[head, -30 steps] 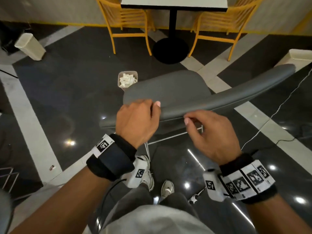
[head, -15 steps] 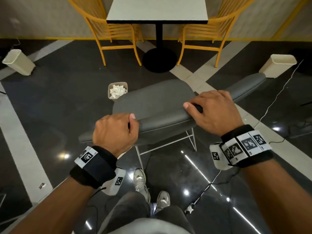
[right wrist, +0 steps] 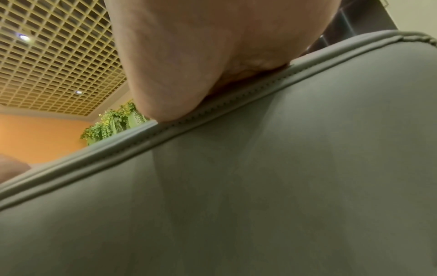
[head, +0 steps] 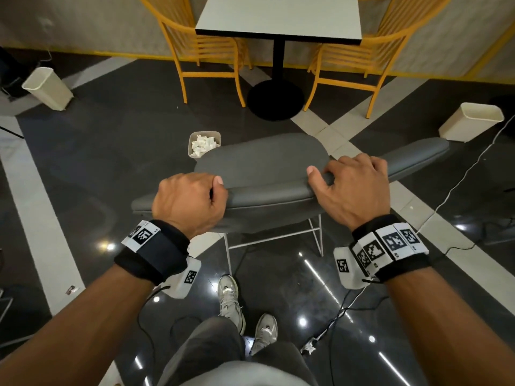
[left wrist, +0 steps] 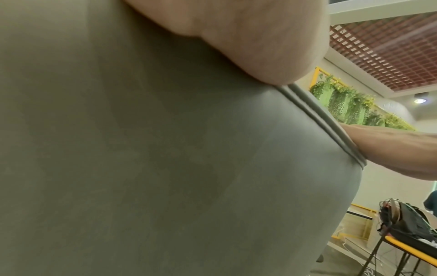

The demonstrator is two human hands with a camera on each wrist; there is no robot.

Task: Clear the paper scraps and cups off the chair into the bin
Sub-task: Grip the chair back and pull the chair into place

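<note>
A grey padded chair [head: 264, 160] stands in front of me, its seat bare in the head view. My left hand [head: 192, 200] grips the top of its curved backrest [head: 267, 196], thumb over the edge. My right hand [head: 351, 188] grips the same backrest further right, fingers curled over the top. A small beige bin [head: 204, 143] holding white paper scraps sits on the floor just beyond the seat's left corner. Both wrist views show only the grey backrest [left wrist: 165, 168] [right wrist: 260, 186] close up with a palm against its piped edge.
Beyond the chair stand a white table [head: 278, 18] on a black pedestal and two yellow chairs [head: 200, 51]. Beige bins stand at the far left [head: 47, 87] and far right [head: 471, 122]. Cables [head: 459, 185] trail over the floor at right; a paper scrap [head: 308, 349] lies by my feet.
Both hands have closed on the backrest; the right hand came up from below it to grip the top. The chair sits more upright and further from me.
</note>
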